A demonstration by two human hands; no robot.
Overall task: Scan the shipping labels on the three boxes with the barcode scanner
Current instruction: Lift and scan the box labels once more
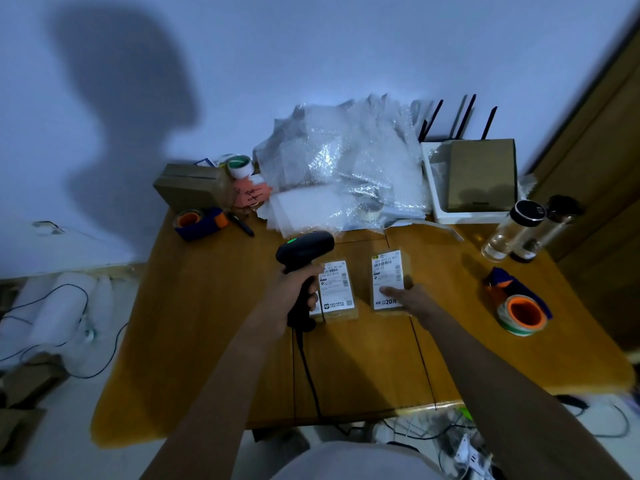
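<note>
My left hand point(292, 292) grips a black barcode scanner point(304, 251) by its handle, with a green light on top and its cable hanging down over the table. The scanner's head sits just above and left of a small brown box with a white shipping label point(337, 289). To its right stands a second labelled box point(388, 279), tilted up by my right hand point(407, 296), whose fingers rest on the label's lower part. A sliver of another white label shows behind my left hand; I cannot tell whether it is a third box.
The wooden table point(207, 323) carries tape dispensers at the right point(519, 311) and back left point(199, 221), a bubble-wrap pile point(339, 168), a cardboard box point(194, 187), a white router with a box on it point(481, 174), and two bottles point(516, 230). Cables lie on the floor.
</note>
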